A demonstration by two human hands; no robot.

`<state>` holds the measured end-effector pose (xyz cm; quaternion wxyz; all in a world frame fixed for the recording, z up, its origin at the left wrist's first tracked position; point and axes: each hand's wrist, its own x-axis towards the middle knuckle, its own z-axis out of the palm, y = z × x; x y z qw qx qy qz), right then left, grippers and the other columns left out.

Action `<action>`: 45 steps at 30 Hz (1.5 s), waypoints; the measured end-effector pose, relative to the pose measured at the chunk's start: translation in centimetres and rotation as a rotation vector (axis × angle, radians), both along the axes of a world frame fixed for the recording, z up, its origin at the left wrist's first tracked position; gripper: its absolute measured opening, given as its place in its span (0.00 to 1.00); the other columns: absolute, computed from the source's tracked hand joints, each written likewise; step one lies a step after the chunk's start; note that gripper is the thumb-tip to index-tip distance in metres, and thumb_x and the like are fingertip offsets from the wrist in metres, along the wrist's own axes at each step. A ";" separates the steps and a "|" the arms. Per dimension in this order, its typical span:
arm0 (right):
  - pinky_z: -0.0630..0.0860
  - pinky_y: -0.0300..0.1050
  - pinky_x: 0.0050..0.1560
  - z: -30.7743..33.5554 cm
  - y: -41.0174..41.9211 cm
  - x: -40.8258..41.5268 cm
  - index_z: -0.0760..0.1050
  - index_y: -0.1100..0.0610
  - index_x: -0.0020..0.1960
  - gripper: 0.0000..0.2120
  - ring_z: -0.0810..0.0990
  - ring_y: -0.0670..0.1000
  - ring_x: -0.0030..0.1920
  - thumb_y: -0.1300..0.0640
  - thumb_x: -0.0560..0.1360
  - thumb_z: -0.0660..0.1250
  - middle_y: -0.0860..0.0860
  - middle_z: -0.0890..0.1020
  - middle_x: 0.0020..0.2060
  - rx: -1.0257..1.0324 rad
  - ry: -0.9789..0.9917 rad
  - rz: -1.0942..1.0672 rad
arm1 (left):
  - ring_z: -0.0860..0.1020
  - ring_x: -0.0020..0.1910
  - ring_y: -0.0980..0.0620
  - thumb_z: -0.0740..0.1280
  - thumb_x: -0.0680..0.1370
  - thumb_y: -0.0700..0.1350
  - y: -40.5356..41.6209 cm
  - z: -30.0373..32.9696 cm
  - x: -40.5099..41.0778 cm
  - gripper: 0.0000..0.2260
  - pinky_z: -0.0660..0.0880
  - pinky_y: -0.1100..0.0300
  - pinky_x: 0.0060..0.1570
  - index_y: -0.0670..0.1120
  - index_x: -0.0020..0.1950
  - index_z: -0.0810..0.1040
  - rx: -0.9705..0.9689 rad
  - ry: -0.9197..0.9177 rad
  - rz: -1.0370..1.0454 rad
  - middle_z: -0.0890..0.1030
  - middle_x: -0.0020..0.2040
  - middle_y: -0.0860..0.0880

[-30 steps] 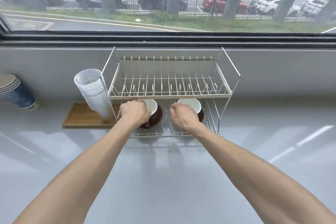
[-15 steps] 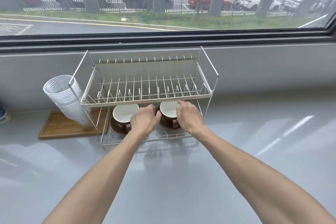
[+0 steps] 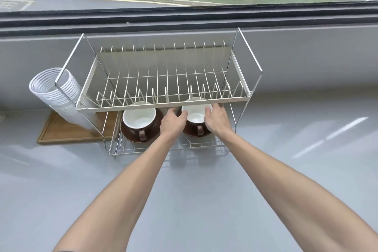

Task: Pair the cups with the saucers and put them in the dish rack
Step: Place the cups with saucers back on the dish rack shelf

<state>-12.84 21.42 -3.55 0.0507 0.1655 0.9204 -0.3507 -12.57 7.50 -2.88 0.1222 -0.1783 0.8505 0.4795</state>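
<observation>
Both cup-and-saucer pairs sit on the dish rack's (image 3: pixel 163 104) lower shelf. The left pair (image 3: pixel 140 124) stands free at 9 o'clock of the right cup (image 3: pixel 195 113), which the left hand (image 3: pixel 172 124) and right hand (image 3: pixel 216 120) clasp between curled fingers, seemingly for a final adjustment.

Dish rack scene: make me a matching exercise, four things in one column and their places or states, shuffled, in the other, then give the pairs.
Things
1. left cup
2. right cup
3. stack of plastic cups
4. upper tier of the dish rack

Places or states
A. leans by the rack's left end, over the wooden tray
B. holds no dishes
C. on its saucer, lower tier, no hand on it
D. on its saucer, lower tier, between the left hand and the right hand

Pairs: 1-C, 2-D, 3-A, 4-B
</observation>
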 end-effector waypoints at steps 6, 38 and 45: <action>0.70 0.53 0.62 -0.4 0.3 -0.9 0.71 0.64 0.67 0.19 0.74 0.64 0.64 0.56 0.83 0.51 0.64 0.76 0.63 -0.034 -0.050 -0.060 | 0.81 0.37 0.51 0.63 0.76 0.53 -0.3 -1.4 -0.4 0.20 0.81 0.49 0.55 0.47 0.66 0.76 0.049 -0.023 0.018 0.79 0.56 0.48; 0.70 0.54 0.59 4.0 -6.0 2.7 0.74 0.66 0.59 0.16 0.73 0.63 0.61 0.56 0.82 0.55 0.64 0.77 0.57 0.231 0.126 0.240 | 0.79 0.57 0.42 0.59 0.80 0.52 -9.1 3.5 2.8 0.15 0.76 0.50 0.56 0.53 0.62 0.80 -0.570 0.180 -0.293 0.83 0.57 0.47; 0.70 0.55 0.66 3.6 -9.1 2.3 0.69 0.60 0.71 0.22 0.73 0.61 0.66 0.50 0.82 0.57 0.60 0.76 0.65 0.117 0.084 0.370 | 0.79 0.58 0.42 0.59 0.79 0.51 -12.8 2.8 2.9 0.14 0.75 0.52 0.53 0.53 0.60 0.81 -0.609 0.186 -0.172 0.83 0.57 0.47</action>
